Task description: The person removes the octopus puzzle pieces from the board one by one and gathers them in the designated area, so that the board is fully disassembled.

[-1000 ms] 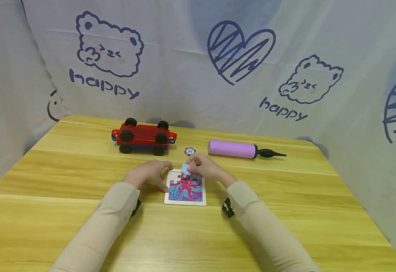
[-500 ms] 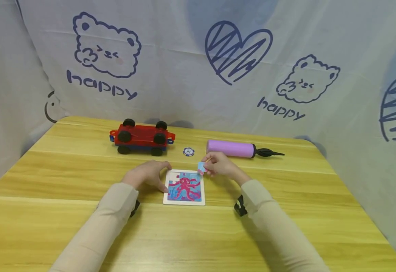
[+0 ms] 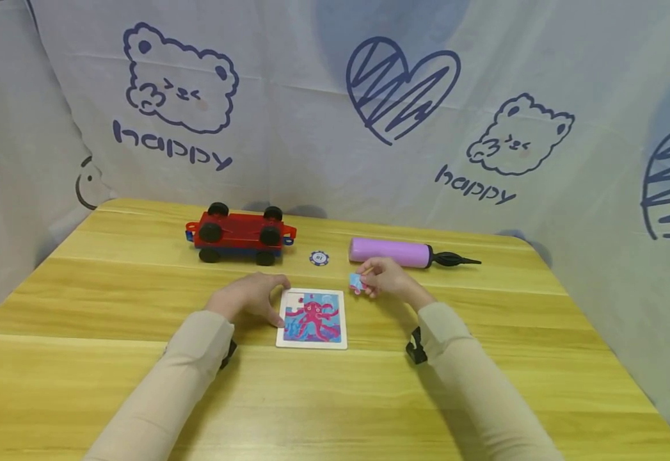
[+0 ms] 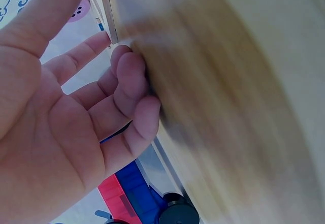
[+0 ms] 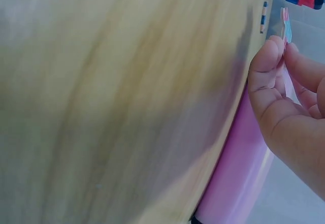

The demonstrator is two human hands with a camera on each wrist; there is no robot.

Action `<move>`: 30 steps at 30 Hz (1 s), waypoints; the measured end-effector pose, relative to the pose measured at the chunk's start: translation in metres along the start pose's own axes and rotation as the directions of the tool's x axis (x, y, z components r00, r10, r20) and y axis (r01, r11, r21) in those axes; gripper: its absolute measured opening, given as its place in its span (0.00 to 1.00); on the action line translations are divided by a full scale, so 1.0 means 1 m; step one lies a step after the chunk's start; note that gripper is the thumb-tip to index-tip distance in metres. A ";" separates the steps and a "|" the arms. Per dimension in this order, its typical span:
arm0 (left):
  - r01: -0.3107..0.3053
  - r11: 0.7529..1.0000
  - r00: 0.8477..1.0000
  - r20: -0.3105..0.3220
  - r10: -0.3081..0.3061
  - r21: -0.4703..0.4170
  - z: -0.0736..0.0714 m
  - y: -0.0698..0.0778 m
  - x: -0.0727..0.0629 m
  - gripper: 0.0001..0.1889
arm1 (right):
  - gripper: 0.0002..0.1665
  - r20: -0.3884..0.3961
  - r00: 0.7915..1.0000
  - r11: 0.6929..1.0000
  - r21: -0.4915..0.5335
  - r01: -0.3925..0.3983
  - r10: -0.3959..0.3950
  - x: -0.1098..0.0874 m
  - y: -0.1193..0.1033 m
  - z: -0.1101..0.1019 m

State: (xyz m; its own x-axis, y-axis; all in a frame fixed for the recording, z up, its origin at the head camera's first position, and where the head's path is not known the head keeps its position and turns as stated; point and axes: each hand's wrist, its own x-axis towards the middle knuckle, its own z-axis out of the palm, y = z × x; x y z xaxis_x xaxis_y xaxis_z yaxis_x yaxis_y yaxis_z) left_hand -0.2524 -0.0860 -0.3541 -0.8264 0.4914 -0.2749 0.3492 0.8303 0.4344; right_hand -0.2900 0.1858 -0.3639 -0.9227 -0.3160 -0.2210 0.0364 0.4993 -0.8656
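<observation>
A jigsaw puzzle (image 3: 313, 325) with a pink octopus on blue lies in a white square frame on the table. Its upper left corner shows bare white backing. My left hand (image 3: 252, 298) is at the frame's left side, with thumb and index finger spread and touching its edge. In the left wrist view the other fingers of that hand (image 4: 76, 112) bend loosely. My right hand (image 3: 389, 280) pinches a blue and pink puzzle piece (image 3: 358, 282) between thumb and fingertips, right of the frame's upper corner. The right wrist view shows this piece (image 5: 286, 26) edge-on.
Behind the frame a red and blue toy car (image 3: 239, 232) lies with its wheels upward. A round blue and white chip (image 3: 319, 258) sits right of it. The purple hand pump (image 3: 389, 252) with a black nozzle lies just beyond my right hand. A printed cloth hangs behind the table.
My right hand has moved from above the puzzle to the right, carrying the piece off the frame. My left hand stays at the frame's left edge.
</observation>
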 end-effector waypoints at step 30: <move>0.009 1.000 1.000 0.004 -0.009 -0.004 0.000 -0.001 0.001 0.35 | 0.06 -0.049 0.997 0.990 -0.123 -0.069 0.064 0.008 -0.001 0.009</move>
State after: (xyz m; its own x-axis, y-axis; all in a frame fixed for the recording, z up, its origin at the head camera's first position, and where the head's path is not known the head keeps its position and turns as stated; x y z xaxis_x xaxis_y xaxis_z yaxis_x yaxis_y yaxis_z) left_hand -0.2533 -0.0862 -0.3543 -0.8279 0.4847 -0.2823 0.3397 0.8337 0.4354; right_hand -0.2940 0.1757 -0.3683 -0.9361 -0.2439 -0.2534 0.0525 0.6155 -0.7864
